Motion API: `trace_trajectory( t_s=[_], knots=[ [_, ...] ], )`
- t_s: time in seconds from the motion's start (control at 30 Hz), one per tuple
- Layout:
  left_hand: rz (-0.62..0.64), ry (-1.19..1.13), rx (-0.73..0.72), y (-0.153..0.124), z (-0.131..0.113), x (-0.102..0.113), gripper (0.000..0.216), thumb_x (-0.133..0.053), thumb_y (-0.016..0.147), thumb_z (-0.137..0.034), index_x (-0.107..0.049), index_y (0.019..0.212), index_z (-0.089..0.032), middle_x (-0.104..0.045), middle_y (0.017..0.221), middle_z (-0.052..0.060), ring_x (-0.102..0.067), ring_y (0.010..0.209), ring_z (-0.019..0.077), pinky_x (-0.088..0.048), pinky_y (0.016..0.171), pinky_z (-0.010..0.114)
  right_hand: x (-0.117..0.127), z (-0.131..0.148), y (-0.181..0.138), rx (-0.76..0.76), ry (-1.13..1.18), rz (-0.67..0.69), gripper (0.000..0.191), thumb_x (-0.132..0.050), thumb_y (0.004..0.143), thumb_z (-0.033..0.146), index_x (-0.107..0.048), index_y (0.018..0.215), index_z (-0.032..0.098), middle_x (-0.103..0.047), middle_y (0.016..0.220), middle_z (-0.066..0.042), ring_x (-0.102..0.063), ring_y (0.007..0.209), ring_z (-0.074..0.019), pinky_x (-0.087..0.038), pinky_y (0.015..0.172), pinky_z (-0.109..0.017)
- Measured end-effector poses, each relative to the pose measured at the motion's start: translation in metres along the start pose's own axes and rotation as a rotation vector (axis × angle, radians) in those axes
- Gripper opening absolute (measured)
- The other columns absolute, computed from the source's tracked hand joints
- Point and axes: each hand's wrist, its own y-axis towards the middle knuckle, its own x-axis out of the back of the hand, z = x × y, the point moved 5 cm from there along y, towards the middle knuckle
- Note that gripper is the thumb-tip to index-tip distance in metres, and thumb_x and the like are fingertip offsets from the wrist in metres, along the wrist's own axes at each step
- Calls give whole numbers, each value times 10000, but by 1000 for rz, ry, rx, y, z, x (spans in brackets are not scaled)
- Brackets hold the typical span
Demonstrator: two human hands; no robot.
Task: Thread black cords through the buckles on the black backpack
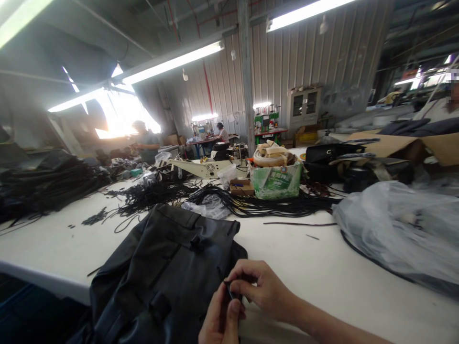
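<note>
A black backpack (147, 267) with a smooth, leather-like surface lies on the white table in front of me, reaching over its near edge. At its right side both my hands meet on a thin black cord-like piece (229, 290). My right hand (267, 289) pinches the piece's upper end between thumb and finger. Just below, my left hand (222, 317) is closed on its lower part, thumb on top. Whether the piece is fixed to the backpack is hidden by my fingers.
Behind the backpack lie bundles of black cords (265, 206), a green-and-white box (278, 180) and a small cardboard box (241, 187). Clear plastic sheeting (401, 229) covers the table's right side. Dark material (43, 177) is piled left. Other people sit farther back.
</note>
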Motion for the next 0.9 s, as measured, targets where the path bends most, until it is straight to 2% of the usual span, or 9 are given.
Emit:
trace_trajectory(
  t_s=[0.1,0.13,0.23,0.37,0.47,0.63,0.8,0.9],
  knots=[
    [144,146,-38,0,-14,6,650,-918,799,-674,-863,1234,-195,-871,1014,121,-821,812,263,-691,728,311,1,4,-2,34,-2,2,216,-821,939,354,-866,1043,170,-805,884,-52,-687,758,-161,-526,680,-257],
    [208,187,-45,0,-17,6,647,-910,820,-656,-850,1264,-189,-869,993,115,-820,820,253,-690,756,307,1,5,-2,47,5,6,232,-831,940,368,-865,1050,167,-804,891,-53,-691,770,-160,-531,685,-254],
    [249,148,-20,-2,-17,10,617,-896,883,-561,-798,1361,-183,-858,923,77,-804,781,209,-684,794,300,-1,4,-2,43,72,33,271,-844,950,399,-850,1066,154,-791,870,-44,-687,739,-145,-536,670,-246],
    [226,108,-35,-5,-17,8,525,-917,895,-442,-803,1352,-209,-856,936,36,-796,773,165,-679,834,273,-4,-1,-1,1,145,63,321,-874,932,446,-826,1048,150,-762,824,-19,-668,687,-130,-533,630,-237],
    [222,67,-40,-7,-22,6,507,-934,882,-408,-813,1332,-209,-864,945,36,-811,760,172,-697,821,276,-5,-1,-2,-12,187,75,328,-880,930,444,-815,1049,145,-751,806,-11,-652,669,-121,-529,629,-237],
    [249,55,-46,-8,-28,6,523,-952,867,-395,-813,1339,-219,-877,1021,54,-846,793,229,-739,815,348,-4,0,-1,9,234,76,311,-880,938,425,-811,1061,147,-749,831,-7,-657,718,-120,-532,663,-231],
    [193,159,-82,-8,-26,12,523,-948,869,-424,-817,1337,-230,-879,1018,51,-845,782,225,-727,782,311,-5,0,-1,63,202,100,293,-874,954,417,-825,1074,154,-763,881,-14,-666,751,-120,-535,692,-231],
    [153,270,-135,-7,-29,15,502,-895,914,-495,-826,1325,-215,-869,938,50,-833,753,215,-707,748,277,-2,6,-1,149,121,68,262,-856,978,417,-849,1066,171,-773,1020,-54,-705,847,-146,-567,735,-253]
  ],
)
